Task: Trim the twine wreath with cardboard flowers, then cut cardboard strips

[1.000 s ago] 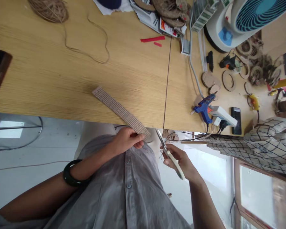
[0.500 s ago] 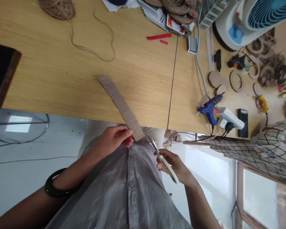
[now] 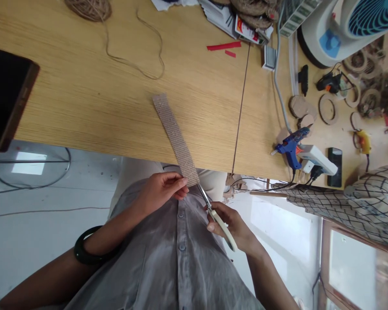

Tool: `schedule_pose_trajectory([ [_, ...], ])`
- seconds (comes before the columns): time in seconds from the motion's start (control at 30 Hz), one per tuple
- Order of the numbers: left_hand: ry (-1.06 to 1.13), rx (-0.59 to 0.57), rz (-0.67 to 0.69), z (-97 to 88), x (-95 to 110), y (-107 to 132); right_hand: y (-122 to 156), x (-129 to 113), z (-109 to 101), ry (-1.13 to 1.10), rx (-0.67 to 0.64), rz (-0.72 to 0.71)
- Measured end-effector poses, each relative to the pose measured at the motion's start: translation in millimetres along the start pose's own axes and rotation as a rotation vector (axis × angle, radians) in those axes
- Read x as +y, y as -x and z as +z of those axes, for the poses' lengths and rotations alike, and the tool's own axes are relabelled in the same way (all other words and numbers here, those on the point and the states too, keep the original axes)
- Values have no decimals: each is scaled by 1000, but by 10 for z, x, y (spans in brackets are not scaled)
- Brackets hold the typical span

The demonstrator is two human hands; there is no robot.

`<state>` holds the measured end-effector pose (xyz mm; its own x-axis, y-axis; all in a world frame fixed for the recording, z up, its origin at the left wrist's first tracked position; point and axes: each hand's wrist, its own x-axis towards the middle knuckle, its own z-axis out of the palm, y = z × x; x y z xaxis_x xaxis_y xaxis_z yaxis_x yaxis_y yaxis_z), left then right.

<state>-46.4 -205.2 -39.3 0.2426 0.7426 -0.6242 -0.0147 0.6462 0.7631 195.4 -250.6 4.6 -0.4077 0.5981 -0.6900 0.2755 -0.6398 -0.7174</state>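
My left hand (image 3: 166, 189) pinches the near end of a strip of corrugated cardboard (image 3: 176, 137), brown and ribbed. The strip reaches from over my lap across the table's front edge. In my right hand (image 3: 229, 221) is a pair of scissors (image 3: 221, 228) with cream handles. Their blades point up and left, and the tips are at the lower right corner of the strip. Whether the blades are around the cardboard or only touching it, I cannot tell.
On the wooden table (image 3: 123, 116) lie a ball of twine (image 3: 92, 7), red strips (image 3: 224, 46) and a dark-screened device (image 3: 6, 99). A blue glue gun (image 3: 291, 146), a power strip (image 3: 317, 159), cardboard rings (image 3: 328, 109) and a fan (image 3: 333, 38) stand right. Another person's checked sleeve (image 3: 358, 206) shows there.
The scissors have moved left and their tips have come to the strip's near corner. The strip has turned to a steeper angle in my left hand. The whole view has shifted slightly.
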Motion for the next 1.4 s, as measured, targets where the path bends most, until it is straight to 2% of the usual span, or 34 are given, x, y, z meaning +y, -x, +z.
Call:
schedule_pose_trajectory([
  [0.43,40,-27,-23,78,9,-15,-147,-70,150,24,49,-73],
  [0.97,110,-49,-78,121,45,-25,-183,-27,200,-18,55,-73],
  [1.4,158,-67,-63,110,31,-11,-171,-46,232,-32,59,-58],
])
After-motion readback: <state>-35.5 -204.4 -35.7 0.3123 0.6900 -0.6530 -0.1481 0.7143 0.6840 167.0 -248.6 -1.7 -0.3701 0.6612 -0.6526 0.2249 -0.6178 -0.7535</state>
